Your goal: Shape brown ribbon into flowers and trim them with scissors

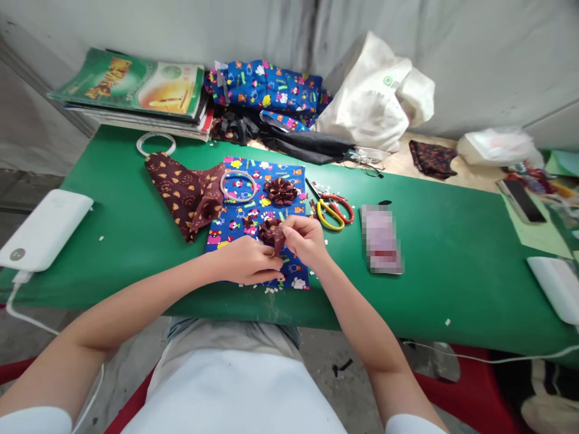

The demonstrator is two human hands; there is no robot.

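Observation:
My right hand (306, 240) pinches a small gathered piece of brown patterned fabric (271, 230) between thumb and fingertips. On its other side, my left hand (246, 260) has its fingers closed around the lower part of the same piece; a ring shows on one finger. Both hands are over a blue cartoon-print cloth (289, 274) spread on the table. Just behind them a finished-looking brown fabric flower (281, 191) lies on that cloth, beside a clear ring (239, 185). Scissors (332, 211) with red and yellow handles rest right of the cloth.
A larger brown patterned fabric (178, 190) lies at left, near a white ring (156, 144). Stacked books (136, 90), rolled blue cloth (275, 90) and a white bag (371, 96) line the wall. White power banks (47, 229) sit at both ends of the green table (429, 241).

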